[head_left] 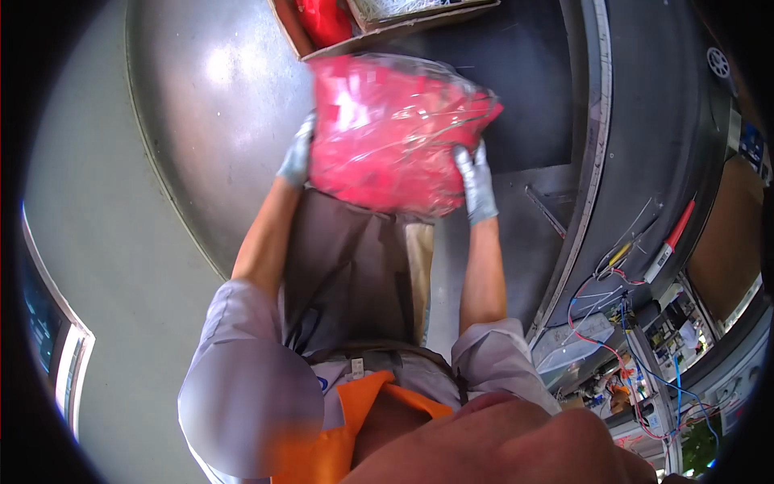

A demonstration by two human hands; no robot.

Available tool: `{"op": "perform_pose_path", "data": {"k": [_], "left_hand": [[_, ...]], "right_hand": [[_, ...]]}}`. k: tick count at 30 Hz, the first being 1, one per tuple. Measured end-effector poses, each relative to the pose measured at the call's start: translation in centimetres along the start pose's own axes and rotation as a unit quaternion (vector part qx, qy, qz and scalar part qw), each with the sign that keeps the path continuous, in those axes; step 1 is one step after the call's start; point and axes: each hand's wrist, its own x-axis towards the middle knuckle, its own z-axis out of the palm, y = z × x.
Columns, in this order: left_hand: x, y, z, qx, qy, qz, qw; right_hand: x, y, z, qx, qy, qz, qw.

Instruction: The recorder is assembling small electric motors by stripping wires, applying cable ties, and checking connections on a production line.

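Note:
A large clear plastic bag [387, 137] full of pinkish-red material spans the space between my two hands, slightly blurred by motion. My left hand [298, 155], in a pale glove, grips its left edge; some of the fingers are hidden behind the bag. On the other side my right hand [477, 181], gloved the same way, holds the lower right part, thumb on the front. What the red contents are, I cannot make out through the shiny film. The bag's top edge comes close to an open cardboard box [395, 32] at the far side; whether they touch is unclear.
In the box are a red bundle [324, 20] and a pile of thin white strands [395, 6]. A dark mat [528, 89] lies beyond my right hand. Farther right, a workbench [677, 145] carries a red-handled tool [681, 226] and tangled cables [601, 343].

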Motion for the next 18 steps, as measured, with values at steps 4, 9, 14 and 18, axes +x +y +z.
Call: {"op": "perform_pose_path", "data": {"k": [4, 9, 14, 18], "left_hand": [[-12.5, 4.3, -11.5, 0.016, 0.119, -0.018, 0.993], [-21.9, 5.7, -30.5, -0.001, 0.238, 0.019, 0.971], [-17.7, 9.5, -32.7, -0.012, 0.384, 0.026, 0.923], [-18.4, 11.7, -35.5, 0.185, 0.507, 0.002, 0.842]], "right_hand": [[-4.2, -0.3, 9.8, -0.267, -0.034, -0.032, 0.963], [-1.8, 0.1, 24.4, -0.302, -0.178, -0.098, 0.932], [9.1, 5.0, 27.5, -0.259, -0.368, -0.171, 0.876], [23.3, 11.3, 13.2, -0.183, -0.212, -0.16, 0.947]]}}
